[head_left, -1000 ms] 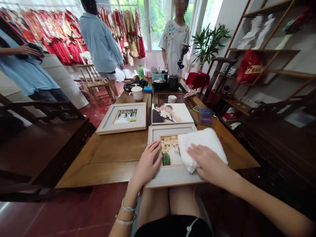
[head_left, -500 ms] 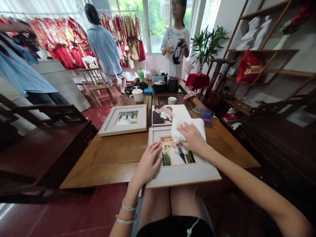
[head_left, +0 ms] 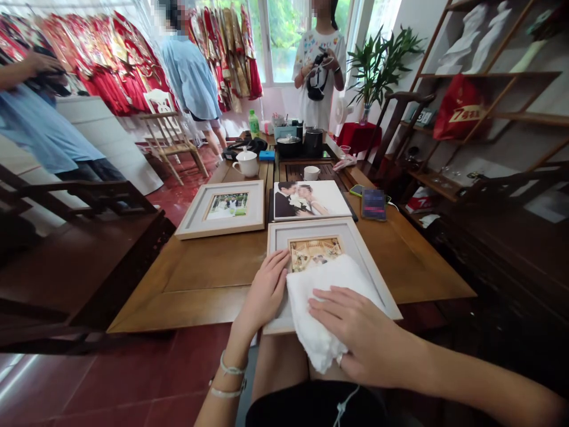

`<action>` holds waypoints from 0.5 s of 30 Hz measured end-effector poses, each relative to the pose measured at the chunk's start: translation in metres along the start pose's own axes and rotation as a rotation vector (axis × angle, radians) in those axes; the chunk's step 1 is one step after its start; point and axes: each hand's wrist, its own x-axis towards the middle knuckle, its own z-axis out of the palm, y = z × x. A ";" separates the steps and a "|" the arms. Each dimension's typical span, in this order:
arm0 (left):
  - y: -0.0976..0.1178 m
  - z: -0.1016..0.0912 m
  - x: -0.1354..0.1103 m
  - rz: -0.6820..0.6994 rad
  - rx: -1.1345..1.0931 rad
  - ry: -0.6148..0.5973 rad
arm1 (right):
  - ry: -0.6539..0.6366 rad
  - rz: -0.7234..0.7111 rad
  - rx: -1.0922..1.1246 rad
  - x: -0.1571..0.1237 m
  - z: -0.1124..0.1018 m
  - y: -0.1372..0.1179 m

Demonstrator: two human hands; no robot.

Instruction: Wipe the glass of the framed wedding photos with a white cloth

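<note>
A picture frame (head_left: 362,246) with a pale wooden rim and a wide light mat lies at the table's near edge, partly over my lap. My left hand (head_left: 268,287) rests on its left side, fingers stretched out flat. Under my right hand (head_left: 360,329) is a folded white towel (head_left: 306,302), pressed on the frame's front and held with the thumb at its lower edge. The towel hangs past the frame's near edge and hides the lower part of the photo (head_left: 311,252).
Another framed photo (head_left: 195,209) lies left, and an unframed couple's photo print (head_left: 311,200) lies beyond. A phone (head_left: 373,204), a white cup (head_left: 311,172) and a lidded cup (head_left: 246,163) stand or lie on the wooden table (head_left: 208,267). Several people stand around.
My right hand has drawn the towel from the frame's upper right down toward me, over the lower photo. My left hand stays on the frame's left side.
</note>
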 end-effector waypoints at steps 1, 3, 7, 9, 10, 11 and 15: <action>0.000 0.000 0.000 -0.002 -0.002 0.001 | 0.011 0.016 -0.031 0.002 0.001 0.004; 0.000 0.000 0.000 -0.003 -0.003 -0.001 | 0.033 0.087 -0.129 0.013 0.003 0.020; 0.001 0.000 0.000 0.007 -0.001 -0.005 | 0.088 0.304 -0.324 0.048 0.005 0.058; 0.000 0.000 0.001 0.007 0.000 -0.004 | 0.108 0.380 -0.379 0.062 0.006 0.064; 0.000 0.000 0.001 0.007 0.001 -0.003 | 0.105 0.394 -0.387 0.066 0.008 0.062; 0.000 0.000 0.001 0.008 0.000 -0.003 | 0.091 0.389 -0.380 0.068 0.009 0.056; 0.001 0.000 0.001 0.009 -0.022 0.008 | -0.005 0.211 -0.275 0.054 0.014 0.014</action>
